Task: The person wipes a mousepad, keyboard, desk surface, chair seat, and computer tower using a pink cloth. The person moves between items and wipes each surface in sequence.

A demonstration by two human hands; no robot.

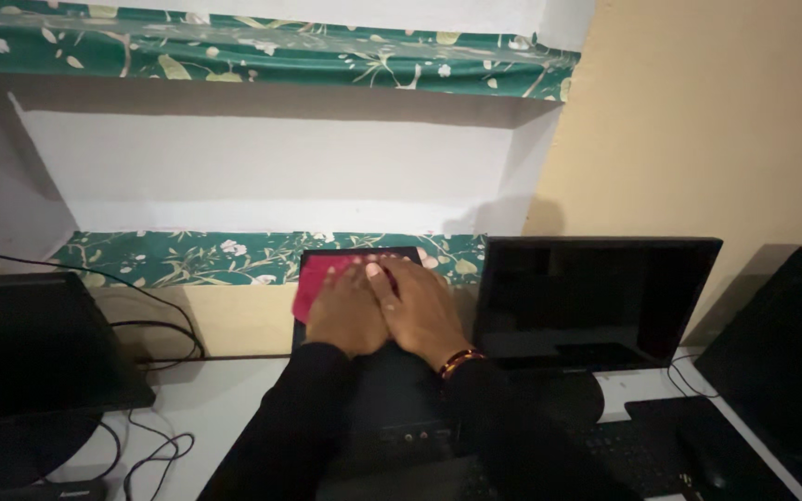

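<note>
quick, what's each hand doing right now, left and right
Left hand: flat, open, pressing the red cloth on the black computer case.
Right hand: flat, open, beside the left, partly over it.

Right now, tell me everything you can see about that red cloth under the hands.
The red cloth looks like soft fabric, pinkish red and plain. It lies flat on top of the black computer case, near its back left edge. Both hands press on it, the left hand and the right hand, hiding most of it.

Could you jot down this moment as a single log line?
left hand: flat on red cloth | right hand: beside it, pressing too | cloth: on black computer case | monitor: dark, to the right
</note>
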